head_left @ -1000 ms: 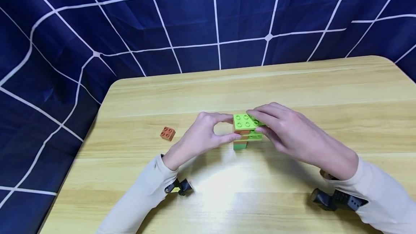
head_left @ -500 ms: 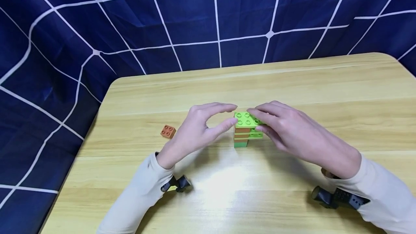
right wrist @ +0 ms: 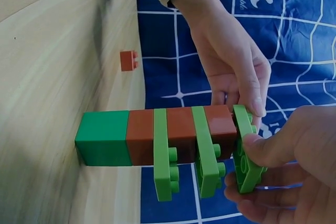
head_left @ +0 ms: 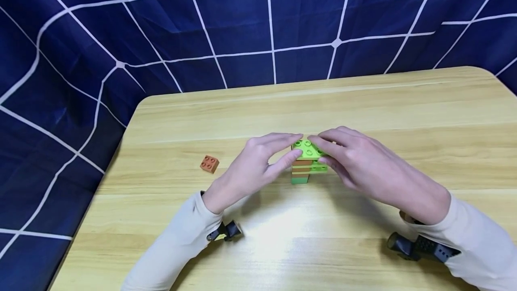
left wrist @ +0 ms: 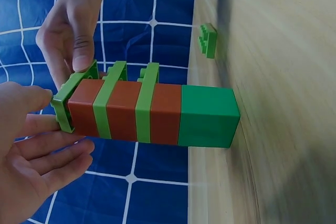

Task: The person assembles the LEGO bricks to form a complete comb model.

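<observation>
A brick tower stands upright on the table: a dark green brick (left wrist: pixel 210 116) at the bottom, then brown bricks (right wrist: pixel 181 132) alternating with light green plates (left wrist: pixel 146 103) that jut out to the right. The top light green plate (head_left: pixel 308 149) looks slightly tilted against the brown brick under it. My right hand (head_left: pixel 363 165) pinches the jutting end of this plate between thumb and fingers. My left hand (head_left: pixel 258 160) is at the plate's other end, thumb and forefinger at its corners with the remaining fingers extended; how firmly they touch cannot be told.
A loose brown brick (head_left: pixel 209 164) lies on the table (head_left: pixel 194 120) left of my left hand. In the left wrist view a loose green brick (left wrist: pixel 208 40) lies beyond the tower. A dark blue gridded cloth (head_left: pixel 242 26) hangs behind the table.
My left hand let go of the tower's left side, drew back and up, then moved right to the top plate's left end. The right hand keeps its hold on the plate.
</observation>
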`<action>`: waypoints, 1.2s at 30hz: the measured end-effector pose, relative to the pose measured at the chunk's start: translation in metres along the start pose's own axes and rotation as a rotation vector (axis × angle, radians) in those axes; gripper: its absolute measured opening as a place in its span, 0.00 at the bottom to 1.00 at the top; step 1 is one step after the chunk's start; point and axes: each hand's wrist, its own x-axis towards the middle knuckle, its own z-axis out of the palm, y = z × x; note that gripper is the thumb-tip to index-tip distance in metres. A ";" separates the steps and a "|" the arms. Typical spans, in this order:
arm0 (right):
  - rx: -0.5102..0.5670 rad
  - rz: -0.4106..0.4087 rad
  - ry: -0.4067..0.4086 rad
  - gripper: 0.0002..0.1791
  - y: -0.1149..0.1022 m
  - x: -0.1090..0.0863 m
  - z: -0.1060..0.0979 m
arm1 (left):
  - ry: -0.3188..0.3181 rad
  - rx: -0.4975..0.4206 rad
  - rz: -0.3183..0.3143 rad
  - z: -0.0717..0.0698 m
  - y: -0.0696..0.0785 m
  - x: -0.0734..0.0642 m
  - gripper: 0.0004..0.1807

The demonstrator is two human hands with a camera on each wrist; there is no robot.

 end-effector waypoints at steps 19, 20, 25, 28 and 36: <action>-0.018 0.013 -0.030 0.26 -0.002 0.002 -0.003 | -0.046 0.004 -0.106 0.002 0.003 0.003 0.22; -0.016 0.010 -0.028 0.26 -0.002 0.003 -0.003 | -0.047 0.004 -0.109 0.002 0.003 0.003 0.22; -0.017 -0.004 -0.020 0.26 -0.002 0.003 -0.002 | -0.049 0.012 -0.109 0.001 0.003 0.003 0.21; -0.020 -0.004 -0.019 0.25 -0.002 0.003 -0.002 | -0.046 0.024 -0.102 0.001 0.002 0.003 0.21; 0.005 0.032 -0.040 0.23 -0.002 0.001 -0.002 | -0.031 0.056 -0.062 0.003 0.000 0.003 0.22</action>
